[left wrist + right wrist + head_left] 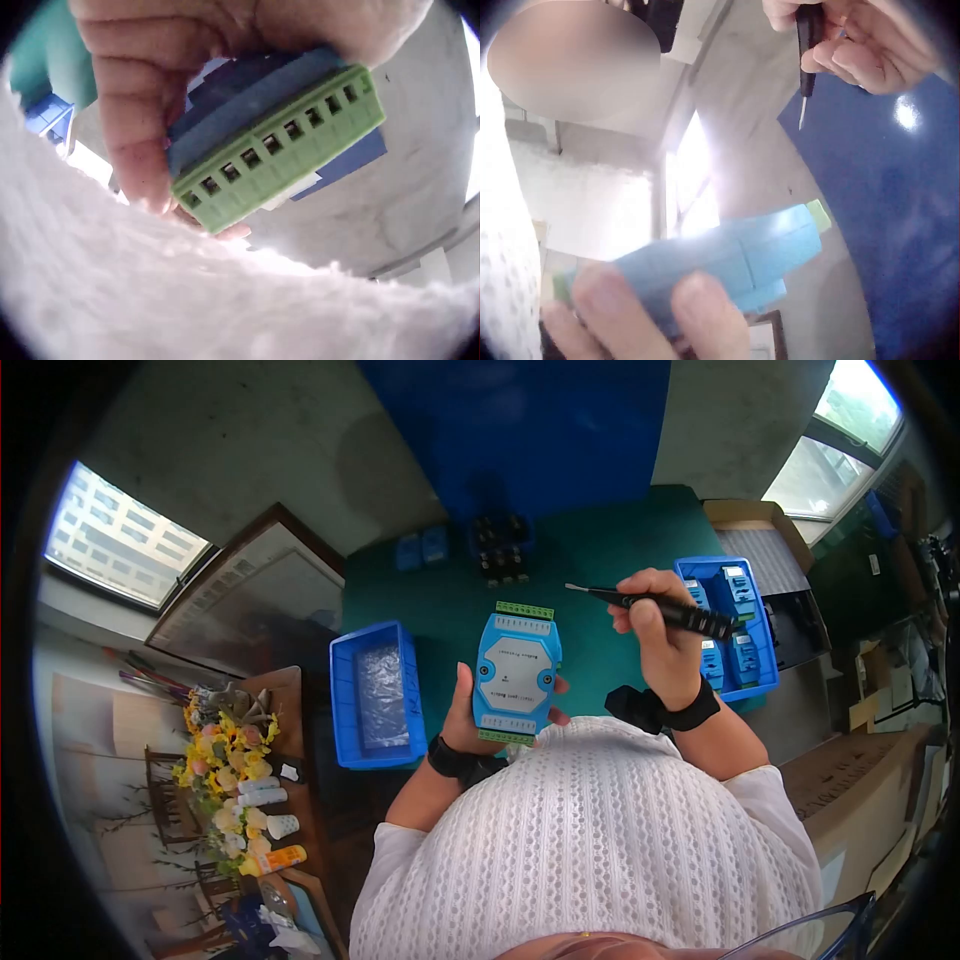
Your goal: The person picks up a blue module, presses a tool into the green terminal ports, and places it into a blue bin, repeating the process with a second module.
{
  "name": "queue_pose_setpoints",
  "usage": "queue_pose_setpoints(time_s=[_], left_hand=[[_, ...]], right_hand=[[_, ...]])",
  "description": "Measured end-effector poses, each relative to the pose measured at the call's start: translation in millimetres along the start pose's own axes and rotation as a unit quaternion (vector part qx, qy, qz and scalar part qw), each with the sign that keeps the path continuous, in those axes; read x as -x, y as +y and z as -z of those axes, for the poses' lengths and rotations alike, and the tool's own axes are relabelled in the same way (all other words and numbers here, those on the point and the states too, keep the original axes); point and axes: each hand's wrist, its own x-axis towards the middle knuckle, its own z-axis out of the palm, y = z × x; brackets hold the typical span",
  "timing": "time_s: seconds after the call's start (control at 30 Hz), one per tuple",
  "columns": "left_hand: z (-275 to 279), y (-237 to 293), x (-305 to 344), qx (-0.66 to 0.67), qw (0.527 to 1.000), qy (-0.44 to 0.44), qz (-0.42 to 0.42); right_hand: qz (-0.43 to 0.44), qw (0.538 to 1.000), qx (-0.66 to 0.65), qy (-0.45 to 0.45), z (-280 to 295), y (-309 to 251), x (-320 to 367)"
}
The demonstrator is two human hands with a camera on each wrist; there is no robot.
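Observation:
My left hand (461,712) holds a blue electronic module (516,672) by its sides, thumb on one edge and fingertips at the other. The module has a pale label face, screws at its sides and green terminal blocks at both ends. One green terminal block (281,146) fills the middle of the left wrist view, showing a row of square openings. A black screwdriver (690,617) is gripped in my right hand (665,655). Its thin metal tip points left, above and to the right of the module, apart from it.
On the green table (600,680), a blue bin (408,745) with clear plastic inside stands at the left. Another blue bin (752,691) at the right contains several blue modules. Farther back are blue pieces (422,548) and a dark cluster of small parts (502,560).

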Motion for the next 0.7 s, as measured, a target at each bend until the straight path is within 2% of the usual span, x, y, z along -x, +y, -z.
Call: queue_pose_setpoints(time_s=[0.03, 0.13, 0.23, 0.33, 0.43, 0.53, 0.7], left_hand=[[-3.0, 0.5, -1.6, -0.001, 1.000, -0.008, -0.005], [-6.4, -3.1, 0.8, -0.093, 0.994, 0.049, -0.031], [-18.3, -8.7, -0.2, -0.200, 0.968, 0.139, -0.060], [-24.4, -8.7, 0.8, -0.226, 0.958, 0.161, -0.070], [-28.9, -11.2, -0.5, -0.254, 0.948, 0.171, -0.084], [-14.8, -7.2, 2.9, -0.204, 0.974, 0.076, -0.065], [-15.1, -7.6, 3.9, -0.221, 0.970, 0.078, -0.065]], right_hand=[[0.029, 0.997, 0.065, -0.033, 2.4, -0.1, -0.3], [0.050, 0.995, 0.061, -0.063, 2.9, 5.6, 5.5], [0.062, 0.991, 0.068, -0.096, 4.9, 7.6, 8.5], [0.070, 0.988, 0.088, -0.109, 3.7, 5.4, 8.1], [0.096, 0.984, 0.103, -0.111, 1.7, 4.8, 5.8], [0.108, 0.983, 0.102, -0.111, 0.7, 6.3, 6.2], [0.105, 0.979, 0.122, -0.128, 2.0, 6.7, 5.0]])
